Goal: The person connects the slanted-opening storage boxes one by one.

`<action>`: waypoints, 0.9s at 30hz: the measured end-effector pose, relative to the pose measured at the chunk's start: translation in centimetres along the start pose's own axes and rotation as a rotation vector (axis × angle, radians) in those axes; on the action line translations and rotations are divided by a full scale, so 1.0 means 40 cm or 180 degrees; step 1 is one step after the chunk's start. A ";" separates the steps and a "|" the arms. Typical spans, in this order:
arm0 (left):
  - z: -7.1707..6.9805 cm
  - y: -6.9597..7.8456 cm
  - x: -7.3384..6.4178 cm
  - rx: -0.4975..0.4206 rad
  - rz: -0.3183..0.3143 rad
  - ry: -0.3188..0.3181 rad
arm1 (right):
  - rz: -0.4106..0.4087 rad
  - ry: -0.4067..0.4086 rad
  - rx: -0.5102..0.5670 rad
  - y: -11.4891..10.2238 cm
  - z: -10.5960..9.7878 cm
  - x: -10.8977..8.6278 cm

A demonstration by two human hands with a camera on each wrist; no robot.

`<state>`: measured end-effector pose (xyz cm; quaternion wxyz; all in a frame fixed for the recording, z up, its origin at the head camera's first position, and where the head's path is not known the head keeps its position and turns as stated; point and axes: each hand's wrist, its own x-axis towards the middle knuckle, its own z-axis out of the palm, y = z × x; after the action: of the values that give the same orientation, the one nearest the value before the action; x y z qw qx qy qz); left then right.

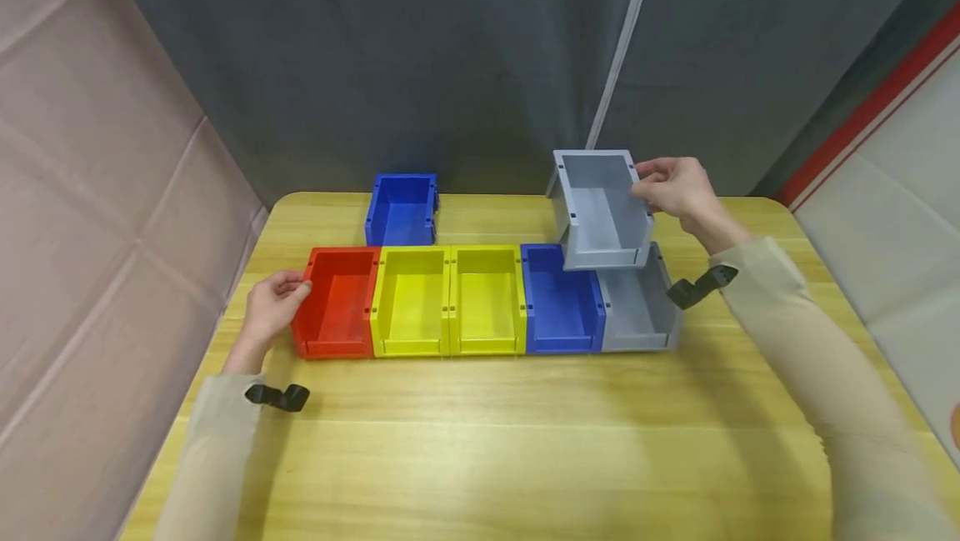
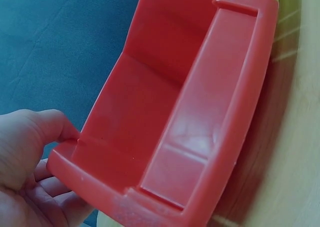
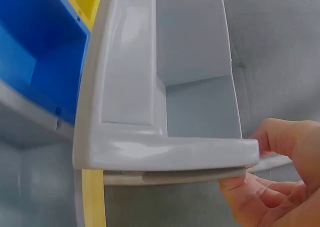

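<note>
In the head view my right hand (image 1: 678, 189) pinches the right wall of a grey bin (image 1: 602, 212), which is raised at the back right. This bin overlaps the rear of a second grey bin (image 1: 637, 308) at the right end of a row. My left hand (image 1: 274, 305) grips the left wall of the red bin (image 1: 337, 299) at the row's other end. The left wrist view shows the thumb at the rim of this red bin (image 2: 130, 112), other fingers outside its wall. In the right wrist view, fingers (image 3: 277, 137) hold the wall of the raised grey bin (image 3: 200, 102).
Between the red and grey bins stand two yellow bins (image 1: 411, 303) and a blue bin (image 1: 562, 303), side by side. Another blue bin (image 1: 402, 209) sits behind the row at the left. A dark curtain (image 1: 375, 66) hangs behind the wooden table (image 1: 450, 441).
</note>
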<state>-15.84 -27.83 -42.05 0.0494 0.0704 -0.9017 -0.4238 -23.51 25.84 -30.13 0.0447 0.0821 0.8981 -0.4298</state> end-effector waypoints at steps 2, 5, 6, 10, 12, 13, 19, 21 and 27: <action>0.000 -0.002 0.001 0.0013 -0.0001 0.0011 | -0.0020 0.0035 -0.0026 0.018 -0.015 -0.008; 0.003 -0.003 0.003 0.0024 -0.0016 0.0038 | -0.0056 0.0088 -0.0045 0.047 -0.040 -0.019; 0.004 -0.004 0.004 0.0018 -0.0023 0.0055 | -0.0069 0.0103 -0.0031 0.057 -0.049 -0.022; 0.007 -0.002 0.007 -0.0029 -0.0080 0.0137 | -0.0129 0.0158 0.0047 0.098 -0.081 -0.035; 0.007 -0.004 0.007 -0.0024 -0.0076 0.0143 | -0.0151 0.0171 0.0055 0.118 -0.094 -0.042; 0.006 -0.004 0.007 -0.0017 -0.0074 0.0137 | -0.0161 0.0166 0.0061 0.129 -0.100 -0.045; -0.004 -0.005 0.006 0.0062 -0.0090 0.0068 | -0.0145 0.0127 0.0020 0.190 -0.142 -0.062; -0.006 -0.005 0.006 0.0073 -0.0109 0.0052 | -0.0131 0.0107 0.0049 0.211 -0.157 -0.065; -0.010 -0.016 0.008 0.0039 -0.0155 0.0033 | -0.0023 -0.0094 0.0102 0.276 -0.196 -0.074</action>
<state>-16.03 -28.56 -42.29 0.0433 0.0948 -0.9020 -0.4190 -18.63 38.44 -33.21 0.0551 0.0733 0.8906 -0.4454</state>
